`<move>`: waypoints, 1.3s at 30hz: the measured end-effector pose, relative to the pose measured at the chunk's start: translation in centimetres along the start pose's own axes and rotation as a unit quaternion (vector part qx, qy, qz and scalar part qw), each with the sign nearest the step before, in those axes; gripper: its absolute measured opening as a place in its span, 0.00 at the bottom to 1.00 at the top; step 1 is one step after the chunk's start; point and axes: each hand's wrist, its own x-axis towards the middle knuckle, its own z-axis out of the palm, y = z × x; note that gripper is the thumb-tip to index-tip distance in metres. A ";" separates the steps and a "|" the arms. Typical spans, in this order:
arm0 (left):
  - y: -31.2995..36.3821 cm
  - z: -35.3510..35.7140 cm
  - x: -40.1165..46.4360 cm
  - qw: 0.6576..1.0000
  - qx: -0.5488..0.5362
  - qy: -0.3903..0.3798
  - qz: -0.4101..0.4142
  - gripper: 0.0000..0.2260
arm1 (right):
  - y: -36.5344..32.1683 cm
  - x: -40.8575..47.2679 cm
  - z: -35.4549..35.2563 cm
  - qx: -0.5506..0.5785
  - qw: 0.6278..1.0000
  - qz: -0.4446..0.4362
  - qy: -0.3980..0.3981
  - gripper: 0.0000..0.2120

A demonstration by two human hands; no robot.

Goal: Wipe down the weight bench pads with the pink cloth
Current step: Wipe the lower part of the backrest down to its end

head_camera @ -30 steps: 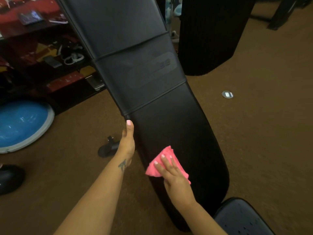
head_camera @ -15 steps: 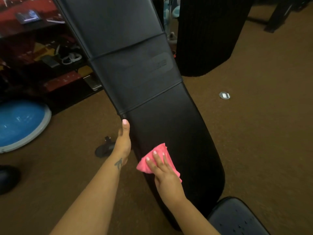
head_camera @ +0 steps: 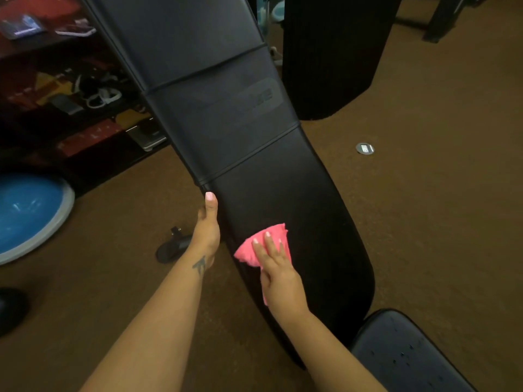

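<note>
A long black back pad (head_camera: 277, 199) of a weight bench ran diagonally through the view, its smooth upholstery divided by two raised cross-seams into panels, the middle panel carrying a faint embossed logo too dim to read. The right hand (head_camera: 278, 274) lay flat on the lowest panel with fingers straight and slightly spread, pressing the pink cloth (head_camera: 264, 246) against the pad; nothing was gripped in a curled grasp. The cloth was bright pink and crumpled, bunched beneath the fingers, with a ragged edge projecting just beyond the fingertips and a narrow strip showing on the thumb side of the palm, down toward the wrist. The left hand (head_camera: 206, 230) rested on the pad's left edge, just beside the cloth, thumb extended straight along the edge toward the nearer seam; its remaining fingers were hidden behind the pad, so the extent of their curl could not be determined. A small dark tattoo marked the left wrist. Near the right forearm lay the seat pad (head_camera: 407, 355), black and speckled with small droplets or marks. Beyond the left hand, on the brown carpet (head_camera: 424, 222), sat a black bench foot (head_camera: 172, 247) and, farther out, a blue balance dome (head_camera: 28, 213).
</note>
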 end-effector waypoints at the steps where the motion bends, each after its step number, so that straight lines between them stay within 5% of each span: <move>1: -0.1 -0.1 0.0 1.000 0.000 -0.001 0.002 0.48 | 0.3 -0.8 0.5 -0.009 1.000 -0.010 -0.015 0.31; 5: 0.0 -0.3 0.1 1.000 0.007 -0.012 0.004 0.51 | 2.7 -3.6 1.1 -0.041 0.998 0.017 -0.049 0.32; 11: 0.1 -0.6 0.0 1.000 0.011 -0.026 0.000 0.54 | 3.7 -1.5 -0.7 0.043 0.987 0.153 0.028 0.26; 16: -0.3 -0.3 0.4 0.999 0.032 -0.020 0.007 0.35 | 0.7 0.2 -0.5 0.059 0.991 0.102 0.067 0.28; 21: -0.5 0.1 0.7 0.999 0.034 -0.003 0.025 0.36 | 2.9 -3.3 1.1 -0.007 0.999 0.052 0.004 0.31; 29: -0.8 -0.2 1.2 0.998 0.044 -0.003 0.037 0.36 | 3.0 -2.1 0.8 0.088 0.974 0.194 0.072 0.28; 33: -1.0 -0.1 1.4 0.998 0.039 0.011 0.043 0.36 | 0.4 -1.2 1.6 0.080 0.985 0.128 0.089 0.29; 39: -1.0 0.0 1.2 0.999 0.032 0.002 0.037 0.47 | 3.0 -4.7 2.1 0.021 0.997 0.080 0.001 0.31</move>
